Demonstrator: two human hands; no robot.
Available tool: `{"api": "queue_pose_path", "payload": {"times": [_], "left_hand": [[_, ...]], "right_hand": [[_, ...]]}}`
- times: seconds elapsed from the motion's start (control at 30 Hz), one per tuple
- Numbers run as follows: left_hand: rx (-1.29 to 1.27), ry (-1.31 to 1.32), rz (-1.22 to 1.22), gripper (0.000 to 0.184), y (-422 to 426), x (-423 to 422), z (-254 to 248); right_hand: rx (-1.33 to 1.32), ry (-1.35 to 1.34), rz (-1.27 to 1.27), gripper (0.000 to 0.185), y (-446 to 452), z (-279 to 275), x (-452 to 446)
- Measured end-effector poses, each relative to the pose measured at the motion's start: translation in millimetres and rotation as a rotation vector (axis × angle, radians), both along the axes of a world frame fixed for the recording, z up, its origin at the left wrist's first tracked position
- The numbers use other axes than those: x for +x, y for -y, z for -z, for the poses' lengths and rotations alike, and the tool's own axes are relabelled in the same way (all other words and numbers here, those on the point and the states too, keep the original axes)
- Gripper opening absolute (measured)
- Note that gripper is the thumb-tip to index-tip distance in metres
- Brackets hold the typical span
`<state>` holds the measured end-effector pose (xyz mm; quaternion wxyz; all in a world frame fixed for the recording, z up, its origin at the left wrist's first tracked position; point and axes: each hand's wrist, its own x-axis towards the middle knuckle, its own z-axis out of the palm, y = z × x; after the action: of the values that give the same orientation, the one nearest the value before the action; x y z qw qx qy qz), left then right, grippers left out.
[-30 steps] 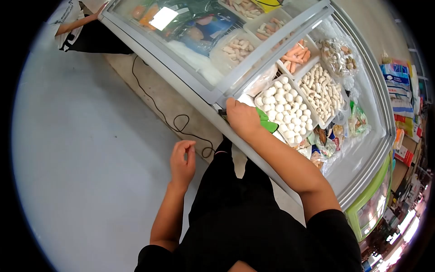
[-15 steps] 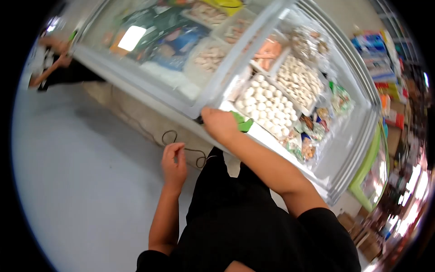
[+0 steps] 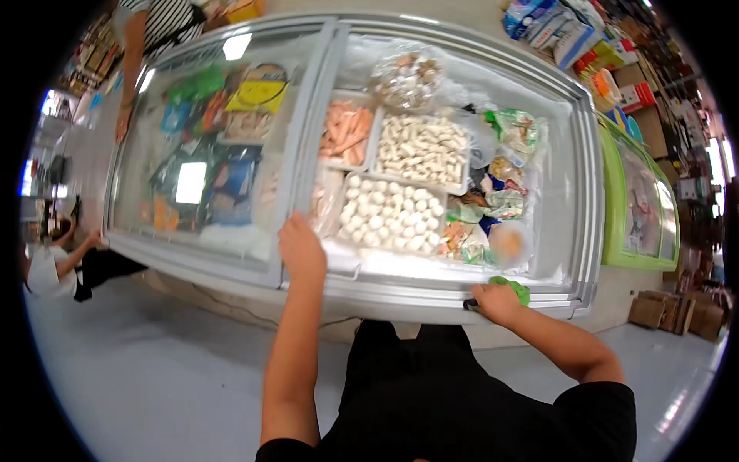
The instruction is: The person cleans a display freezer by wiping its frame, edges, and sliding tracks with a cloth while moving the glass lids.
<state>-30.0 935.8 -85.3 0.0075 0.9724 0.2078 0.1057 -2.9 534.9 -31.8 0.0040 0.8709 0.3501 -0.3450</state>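
Observation:
A chest freezer stands before me, its sliding glass lid (image 3: 254,196) over the left part. My left hand (image 3: 302,248) is closed on the right edge of that lid, near its front corner. Down at the freezer's front rim (image 3: 416,296), my right hand (image 3: 499,304) is closed round a green cloth (image 3: 514,288). A small dark piece (image 3: 470,304) sticks out on the left of that hand; its kind is unclear. In the uncovered part are a tray of white balls (image 3: 392,215), a tray of pale short sticks (image 3: 423,150) and a tray of orange-pink sticks (image 3: 346,132).
Bagged food (image 3: 408,77) and colourful packets (image 3: 512,129) lie deeper in the freezer. A green-framed freezer (image 3: 616,200) stands at the right, with cardboard boxes (image 3: 670,312) on the floor. A person in stripes (image 3: 165,27) is at the far left corner; another person (image 3: 58,266) is at the left.
My view has swung round to face the freezer. My left hand has come up from above the floor onto the lid's edge. My right hand has moved right along the rim with the green cloth.

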Motion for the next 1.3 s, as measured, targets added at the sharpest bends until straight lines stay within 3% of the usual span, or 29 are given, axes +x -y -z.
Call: {"api": "queue_pose_path", "payload": {"times": [0.17,0.23,0.27,0.37,0.4,0.5,0.53,0.57,0.63,0.7,0.77,0.87,1.0,1.13,1.3], "left_hand": [[0.225,-0.012,-0.168,0.035,20,19,3],[0.089,-0.122,-0.276,0.045,22,24,3],[0.111,-0.13,-0.284,0.045,22,25,5],[0.047,-0.138,-0.293,0.046,23,28,2],[-0.012,-0.146,-0.259,0.044,26,27,-3],[-0.111,-0.127,-0.171,0.038,43,23,-8],[-0.146,-0.099,-0.105,0.034,49,20,-9],[-0.146,-0.109,-0.106,0.034,54,20,-15],[-0.492,-0.117,-0.037,0.04,59,19,-30],[-0.558,-0.217,-0.008,0.043,51,16,-24],[-0.951,-0.092,-0.012,0.043,46,8,-16],[-1.049,-0.122,-0.043,0.042,46,9,-24],[-1.293,-0.109,-0.116,0.04,40,9,-31],[-1.41,-0.054,-0.132,0.039,39,5,-23],[-1.406,-0.019,-0.085,0.038,39,-2,-13]], "right_hand": [[0.225,0.016,-0.015,0.009,-7,12,-3],[0.28,-0.039,-0.007,0.009,-9,6,0],[0.128,-0.159,0.016,0.015,-7,4,7],[0.024,-0.281,-0.011,0.026,7,-2,39],[0.118,-0.356,0.093,0.033,8,4,49],[0.351,-0.417,0.329,0.029,-37,8,68],[0.618,-0.344,0.338,0.028,-55,30,70],[0.701,-0.376,0.467,0.028,-81,29,72],[0.781,-0.377,0.626,0.028,-132,34,70],[0.908,-0.455,0.799,0.029,-172,49,54],[0.828,-0.387,0.814,0.03,-195,49,37],[0.615,-0.397,0.71,0.032,-208,53,18],[0.637,-0.37,0.675,0.031,-221,56,14],[0.68,-0.327,0.718,0.032,-226,60,20],[0.741,-0.083,0.821,0.034,-251,64,118]]}}
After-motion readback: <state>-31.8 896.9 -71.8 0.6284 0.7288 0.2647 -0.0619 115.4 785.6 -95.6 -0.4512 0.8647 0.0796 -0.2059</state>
